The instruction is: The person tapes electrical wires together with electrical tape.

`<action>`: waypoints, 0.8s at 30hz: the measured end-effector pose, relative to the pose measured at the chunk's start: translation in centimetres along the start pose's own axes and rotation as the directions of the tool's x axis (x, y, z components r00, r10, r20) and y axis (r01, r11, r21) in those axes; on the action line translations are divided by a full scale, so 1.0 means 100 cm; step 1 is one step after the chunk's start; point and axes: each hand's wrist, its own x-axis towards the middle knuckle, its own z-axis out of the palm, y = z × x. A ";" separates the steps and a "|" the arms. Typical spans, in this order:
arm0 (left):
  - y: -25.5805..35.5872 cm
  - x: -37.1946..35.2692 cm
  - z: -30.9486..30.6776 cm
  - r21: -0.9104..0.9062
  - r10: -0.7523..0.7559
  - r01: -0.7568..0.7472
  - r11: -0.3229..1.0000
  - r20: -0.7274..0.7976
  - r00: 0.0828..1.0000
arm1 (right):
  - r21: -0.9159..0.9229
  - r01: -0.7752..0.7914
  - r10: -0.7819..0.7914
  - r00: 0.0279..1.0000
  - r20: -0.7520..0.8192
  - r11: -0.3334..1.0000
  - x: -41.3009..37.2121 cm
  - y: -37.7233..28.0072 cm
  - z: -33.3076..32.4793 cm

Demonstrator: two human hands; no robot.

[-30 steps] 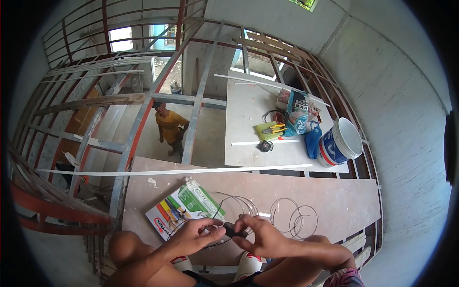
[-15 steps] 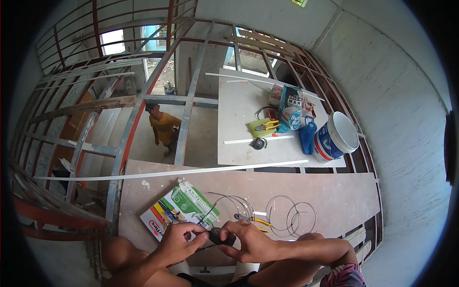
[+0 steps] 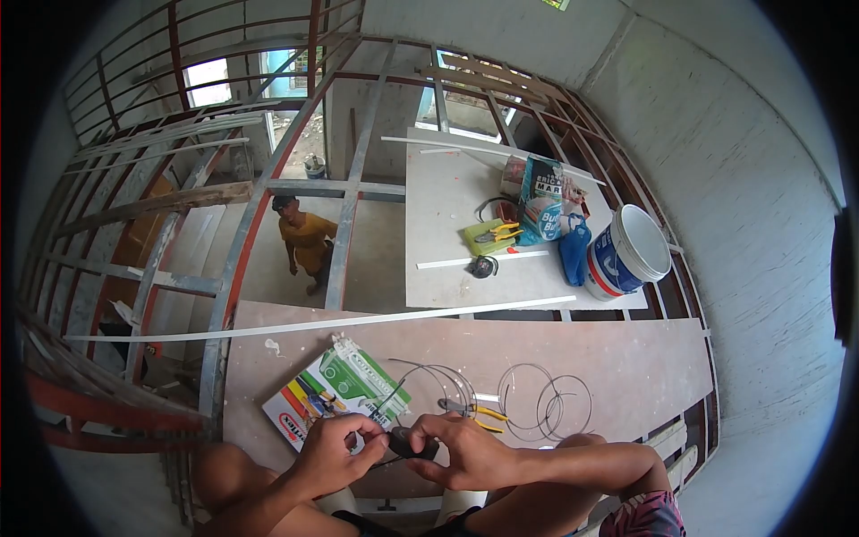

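My right hand (image 3: 470, 452) is closed around a small black roundish object (image 3: 413, 444), thumb below and fingers on top. Right up against its left side, my left hand (image 3: 344, 447) pinches with thumb and forefinger; what lies between those fingertips is too small to make out. A thin dark wire shows beside and under the left fingers. Just beyond, yellow-handled pliers (image 3: 488, 413) lie on the board among loose wire coils (image 3: 548, 407). Past my left hand lies a green and white printed box (image 3: 344, 383).
A brown board (image 3: 617, 358) spans metal framing (image 3: 335, 268) with open gaps. A long white strip (image 3: 358, 322) crosses its far edge. Beyond, a white panel (image 3: 438, 215) bears a bucket (image 3: 631, 251), a blue bag (image 3: 541, 201) and more pliers (image 3: 497, 233). A person (image 3: 306, 242) stands below.
The view has shifted very slightly. Both hands keep almost the same pose at the black object, and the person below has hardly moved.
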 end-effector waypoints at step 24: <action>-0.001 -0.002 0.000 -0.011 0.026 -0.026 1.000 -0.021 0.999 | 0.047 0.019 -0.019 1.000 -0.007 0.999 0.002 0.000 0.002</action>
